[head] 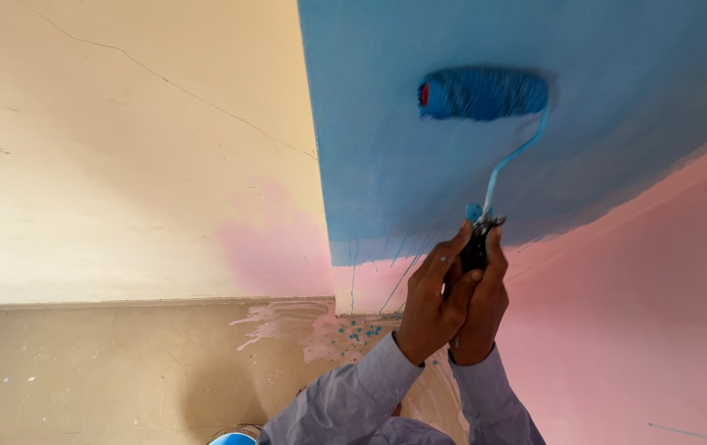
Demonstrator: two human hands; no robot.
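- Left hand (429,306) and right hand (481,309) pressed together, both clenched round the black handle (475,250) of a paint roller (483,93)
- Roller's blue sleeve lies flat against the wall (617,280), up in the wet blue patch (584,74)
- Pink shows below the blue edge; thin blue drips run down
- Cream wall (122,148) to the left
- Blue spatter on the floor (106,371)

Bright even daylight, soft shadows on the walls, slight blur, edges distorted.
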